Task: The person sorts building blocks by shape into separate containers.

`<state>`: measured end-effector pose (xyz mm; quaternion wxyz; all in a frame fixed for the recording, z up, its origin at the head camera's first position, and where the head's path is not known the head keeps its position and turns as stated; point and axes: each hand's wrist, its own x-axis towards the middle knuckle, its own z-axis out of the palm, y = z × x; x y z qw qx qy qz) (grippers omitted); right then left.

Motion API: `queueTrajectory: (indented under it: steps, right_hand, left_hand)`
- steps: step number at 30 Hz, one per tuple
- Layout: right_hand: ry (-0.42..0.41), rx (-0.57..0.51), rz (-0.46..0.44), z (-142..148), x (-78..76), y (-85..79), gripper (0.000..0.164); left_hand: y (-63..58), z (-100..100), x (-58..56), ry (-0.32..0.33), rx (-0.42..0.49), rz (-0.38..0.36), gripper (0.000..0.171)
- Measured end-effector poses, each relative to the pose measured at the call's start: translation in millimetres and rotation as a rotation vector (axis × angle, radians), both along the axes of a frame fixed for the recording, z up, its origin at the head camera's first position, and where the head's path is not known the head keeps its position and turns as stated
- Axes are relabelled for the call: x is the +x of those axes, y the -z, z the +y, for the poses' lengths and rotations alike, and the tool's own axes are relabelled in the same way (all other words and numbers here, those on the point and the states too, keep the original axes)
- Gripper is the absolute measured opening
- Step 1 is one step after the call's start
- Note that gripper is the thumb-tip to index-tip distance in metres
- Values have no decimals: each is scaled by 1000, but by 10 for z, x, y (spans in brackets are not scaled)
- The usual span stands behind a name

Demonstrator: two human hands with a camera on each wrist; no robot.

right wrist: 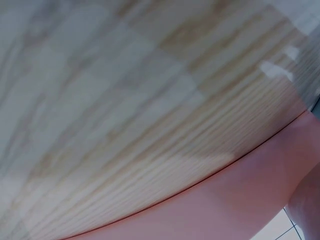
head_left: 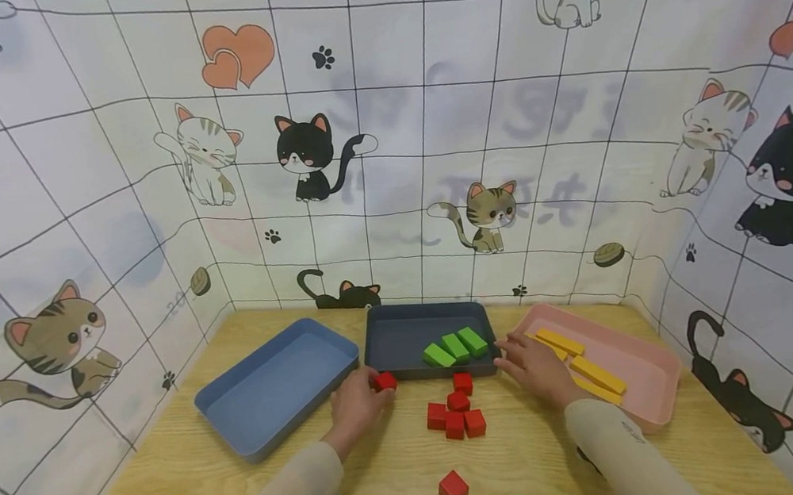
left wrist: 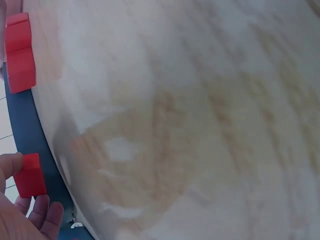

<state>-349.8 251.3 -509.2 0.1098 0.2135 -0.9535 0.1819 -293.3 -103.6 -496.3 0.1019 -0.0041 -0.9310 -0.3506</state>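
Note:
In the head view my left hand (head_left: 360,404) pinches a red block (head_left: 385,382) between thumb and fingers, by the front left corner of the dark tray (head_left: 397,371). The left wrist view shows the same red block (left wrist: 31,176) against the thumb, with the other fingers below it. My right hand (head_left: 538,365) is between the dark tray and the pink tray (head_left: 656,382), holding nothing visible. Its fingers are loosely bent near the dark tray's right end; whether they touch it I cannot tell. Several red blocks (head_left: 455,425) sit in a loose group between the hands.
A blue tray (head_left: 268,403) stands on the left of the wooden table (head_left: 384,488). Three green blocks (head_left: 455,347) lie in the dark tray, and yellow bars (head_left: 597,374) in the pink one. One red block (head_left: 453,490) stands alone nearer me. Cat-print cloth (head_left: 394,152) encloses the back and sides.

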Motion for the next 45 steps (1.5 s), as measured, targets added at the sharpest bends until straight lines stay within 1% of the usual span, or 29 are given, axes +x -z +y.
queueTrajectory:
  steps: [5,10,14,16,23,29,35,40,45]
  right_hand:
    - [-2,8,12,0,10,-6,52]
    - [-6,-3,13,-1,11,-12,51]
    - [-4,-8,-1,-2,9,-10,53]
    - [0,-10,-6,-1,5,-5,53]
    - [2,-16,-10,5,5,-3,54]
    - [-1,-6,-6,9,0,5,53]
    - [5,-3,-5,4,-11,13,53]
    - [7,-11,-1,2,-7,8,53]
    - [9,-14,-3,9,2,12,53]
  left_hand:
    - [-43,27,-9,17,19,8,25]
    - [-144,13,-28,25,53,25,25]
    - [-225,-29,-69,30,81,51,24]
    - [-270,-52,-95,20,90,55,24]
    - [-422,-108,-173,-34,130,60,25]
    - [-477,-205,-264,-91,159,60,28]
    - [-546,-360,-360,-166,201,42,32]
    - [-609,-525,-424,-218,230,66,34]
    - [-619,-711,-472,-286,223,84,36]
